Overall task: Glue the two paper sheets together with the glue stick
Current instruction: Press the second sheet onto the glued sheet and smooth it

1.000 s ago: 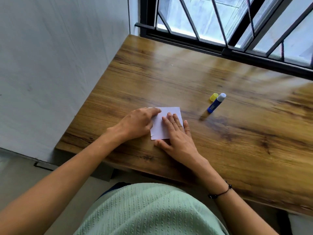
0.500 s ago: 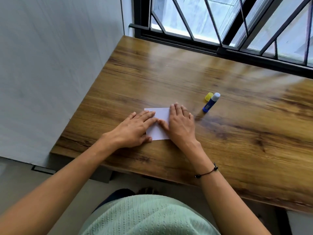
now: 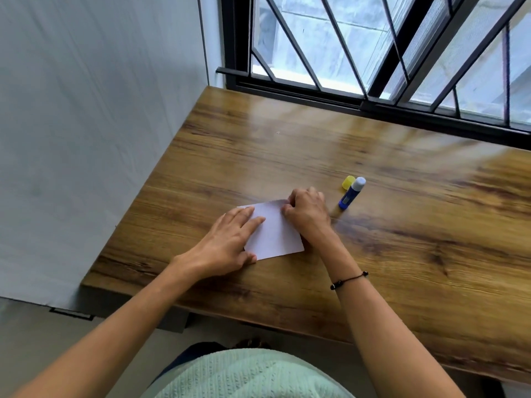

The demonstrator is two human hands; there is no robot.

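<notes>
Left hand (image 3: 227, 242) is lying flat, fingers spread, on the white rectangular paper sheets (image 3: 274, 234) — right hand (image 3: 307, 209) is curling its fingers at their far corner, beside the uncapped blue glue stick (image 3: 351, 193).

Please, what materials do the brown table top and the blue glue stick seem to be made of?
The brown table top looks like wood or a wood-pattern laminate with a glossy finish: grain streaks show, and the window light reflects on it. The blue glue stick with the white tip looks like smooth plastic, by its even colour.
</notes>
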